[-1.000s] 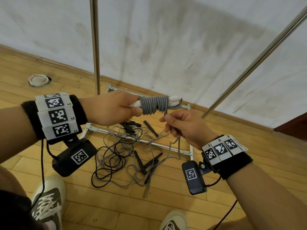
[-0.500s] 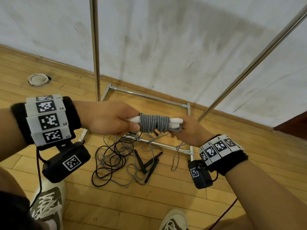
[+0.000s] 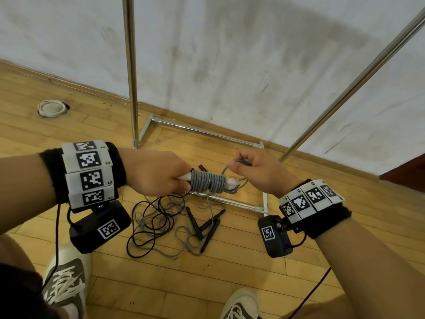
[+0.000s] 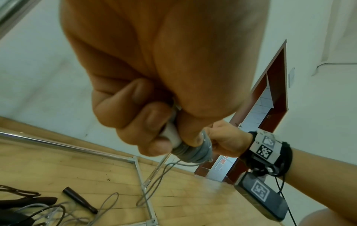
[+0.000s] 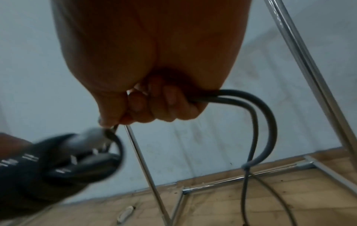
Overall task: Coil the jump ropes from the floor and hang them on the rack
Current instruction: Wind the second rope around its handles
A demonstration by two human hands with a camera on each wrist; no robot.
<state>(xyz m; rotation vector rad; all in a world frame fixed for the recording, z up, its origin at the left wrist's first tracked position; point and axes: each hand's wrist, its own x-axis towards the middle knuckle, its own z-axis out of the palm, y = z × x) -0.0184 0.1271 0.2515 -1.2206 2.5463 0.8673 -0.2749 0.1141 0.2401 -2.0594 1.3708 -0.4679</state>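
Observation:
My left hand point(image 3: 158, 173) grips the white handles point(image 3: 232, 181) of a grey jump rope, with the grey cord point(image 3: 208, 180) wound round them in several tight turns. In the left wrist view my fingers point(image 4: 135, 126) curl round the white handle point(image 4: 172, 136) beside the grey coil point(image 4: 191, 152). My right hand point(image 3: 255, 171) is just right of the coil, above its end, and pinches the loose grey cord point(image 5: 257, 110), which loops down from the fist. More ropes point(image 3: 158, 224) lie tangled on the floor below, black and grey, with black handles point(image 3: 207, 224).
The metal rack has two upright poles point(image 3: 131, 72), one slanting at the right point(image 3: 358, 86), and a base frame point(image 3: 202, 131) on the wooden floor by the white wall. A white ring point(image 3: 51, 108) lies at far left. My shoes point(image 3: 64, 279) are near the bottom edge.
My right hand has come off the end of the handles and lifted slightly, pulling the loose cord up. The coil has gained turns. My left hand kept its grip.

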